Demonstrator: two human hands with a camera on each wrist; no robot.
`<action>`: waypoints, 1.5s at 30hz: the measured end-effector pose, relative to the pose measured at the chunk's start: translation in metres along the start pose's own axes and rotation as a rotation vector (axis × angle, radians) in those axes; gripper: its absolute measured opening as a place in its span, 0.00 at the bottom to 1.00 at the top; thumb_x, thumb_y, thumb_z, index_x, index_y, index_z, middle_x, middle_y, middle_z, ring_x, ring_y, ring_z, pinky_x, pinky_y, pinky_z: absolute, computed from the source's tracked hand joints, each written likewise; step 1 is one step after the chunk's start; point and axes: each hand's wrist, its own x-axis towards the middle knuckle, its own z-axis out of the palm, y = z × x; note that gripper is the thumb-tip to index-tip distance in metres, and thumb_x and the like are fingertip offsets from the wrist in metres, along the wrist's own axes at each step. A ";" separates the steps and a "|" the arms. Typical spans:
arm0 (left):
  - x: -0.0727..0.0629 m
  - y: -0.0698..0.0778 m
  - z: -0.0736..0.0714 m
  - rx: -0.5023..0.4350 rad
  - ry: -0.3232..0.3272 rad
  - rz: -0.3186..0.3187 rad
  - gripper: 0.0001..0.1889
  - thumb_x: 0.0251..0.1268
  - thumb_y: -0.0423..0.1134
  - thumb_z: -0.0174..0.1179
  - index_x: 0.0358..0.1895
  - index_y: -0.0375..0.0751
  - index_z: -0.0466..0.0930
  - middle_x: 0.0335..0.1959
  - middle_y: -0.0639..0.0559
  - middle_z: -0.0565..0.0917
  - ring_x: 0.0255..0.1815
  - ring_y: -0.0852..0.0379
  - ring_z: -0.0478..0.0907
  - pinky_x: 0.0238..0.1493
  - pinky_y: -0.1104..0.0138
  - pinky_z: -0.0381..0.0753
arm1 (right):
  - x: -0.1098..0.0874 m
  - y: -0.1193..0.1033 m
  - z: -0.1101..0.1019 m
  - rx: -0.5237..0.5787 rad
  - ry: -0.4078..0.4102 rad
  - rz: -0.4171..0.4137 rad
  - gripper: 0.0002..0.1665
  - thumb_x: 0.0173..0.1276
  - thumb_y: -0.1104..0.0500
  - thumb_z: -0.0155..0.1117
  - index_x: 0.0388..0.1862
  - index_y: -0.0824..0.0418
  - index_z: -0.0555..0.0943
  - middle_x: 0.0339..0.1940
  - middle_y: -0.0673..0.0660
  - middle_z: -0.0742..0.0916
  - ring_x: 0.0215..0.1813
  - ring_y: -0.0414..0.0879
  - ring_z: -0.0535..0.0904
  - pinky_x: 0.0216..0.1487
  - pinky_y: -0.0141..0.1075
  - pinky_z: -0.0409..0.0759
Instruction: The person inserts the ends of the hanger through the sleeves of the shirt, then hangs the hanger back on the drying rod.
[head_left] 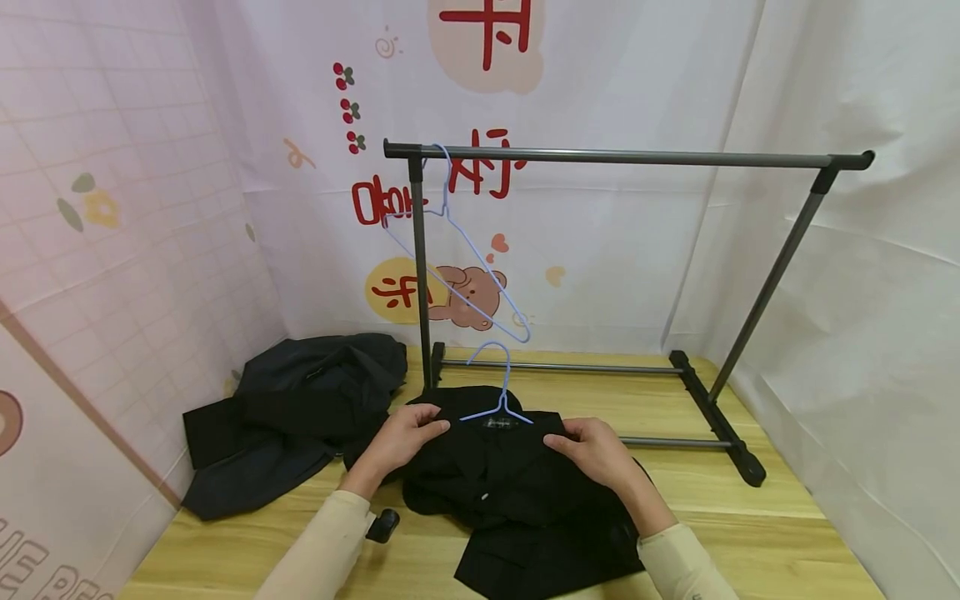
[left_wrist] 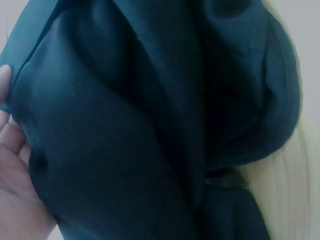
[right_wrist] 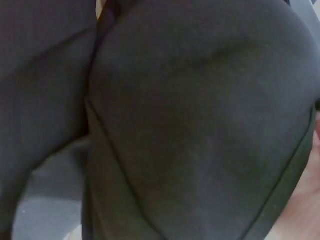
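Observation:
A black garment with a collar (head_left: 525,479) lies partly bunched on the wooden table in the head view. The hook and upper arms of a light-blue hanger (head_left: 503,403) stick out at its neck opening, near the label; the rest of that hanger is hidden by cloth. My left hand (head_left: 405,435) pinches the fabric left of the neck between thumb and fingers. On the other side, my right hand (head_left: 597,454) grips the shoulder area. Black cloth (left_wrist: 115,130) fills most of the left wrist view, and dark fabric (right_wrist: 200,120) covers nearly all of the right wrist view.
Behind the garment stands a dark metal clothes rack (head_left: 615,157), its base bars reaching along the table's right side. A second light-blue hanger (head_left: 486,262) hangs at the rack's left end. Other dark clothing (head_left: 292,425) lies heaped at the left, beside the curtain wall.

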 end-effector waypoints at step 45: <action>-0.031 -0.052 -0.052 0.553 0.372 -0.081 0.15 0.68 0.36 0.63 0.54 0.32 0.84 0.51 0.36 0.83 0.51 0.35 0.78 0.57 0.41 0.70 | -0.038 0.030 -0.058 0.178 0.674 0.350 0.29 0.71 0.42 0.63 0.35 0.70 0.83 0.19 0.52 0.81 0.25 0.44 0.75 0.25 0.35 0.73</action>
